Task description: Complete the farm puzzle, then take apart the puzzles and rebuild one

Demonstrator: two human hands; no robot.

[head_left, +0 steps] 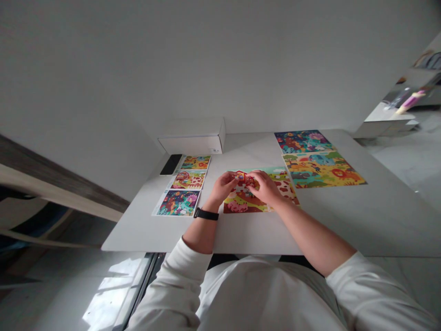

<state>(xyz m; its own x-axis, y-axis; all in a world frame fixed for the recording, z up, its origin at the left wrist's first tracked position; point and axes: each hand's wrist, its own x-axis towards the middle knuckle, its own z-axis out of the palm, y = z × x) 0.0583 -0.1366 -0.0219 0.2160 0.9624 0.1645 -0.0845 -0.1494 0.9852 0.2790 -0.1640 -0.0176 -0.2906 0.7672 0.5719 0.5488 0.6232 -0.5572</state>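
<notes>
A farm jigsaw puzzle (237,206) with a pig, a spotted cow and green hills lies in front of me on the table. My left hand (223,186) is over its left part, thumb and fingers pinched on a small red puzzle piece (240,174). From the other side my right hand (264,186) meets it, its fingers closed on the same small red area. The fingertips cover part of the piece, so its outline is unclear. Under my hands, the puzzle's middle is partly hidden.
On the left lies a sheet (167,202) with three small pictures, beside a black phone (171,164). A white box (193,141) stands against the wall. Two puzzles lie on the right: a dark blue one (303,141) and a yellow animal one (322,170). The white table (330,225) carries them.
</notes>
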